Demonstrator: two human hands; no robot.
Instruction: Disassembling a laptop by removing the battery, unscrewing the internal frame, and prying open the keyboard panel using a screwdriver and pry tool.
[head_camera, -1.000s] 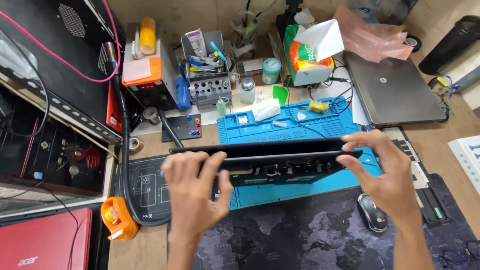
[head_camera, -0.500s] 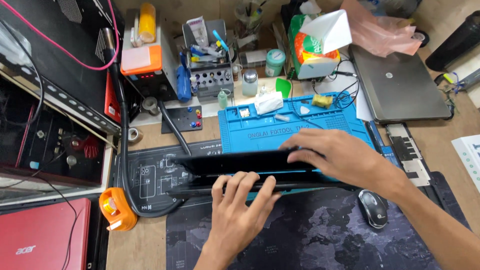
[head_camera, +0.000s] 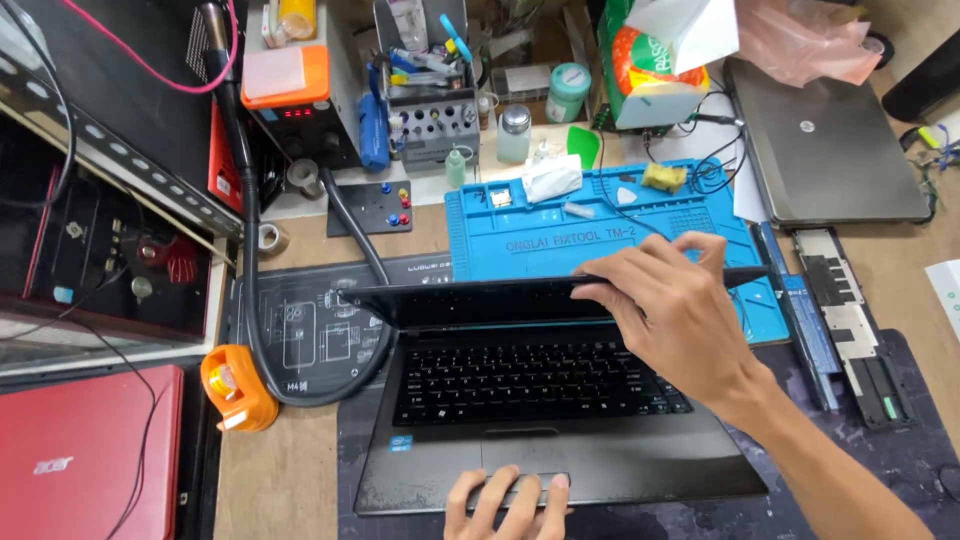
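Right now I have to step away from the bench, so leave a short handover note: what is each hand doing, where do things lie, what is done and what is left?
Right hand: gripping the top edge of the laptop lid, which is raised partway.
Left hand: fingertips pressing the laptop base's front edge, below the touchpad.
The black laptop sits on a dark desk mat, keyboard visible. Behind it lies a blue repair mat; a closed grey laptop is back right, a red laptop front left.
Done: lid unlatched and lifted.
Left: lid not yet fully open.
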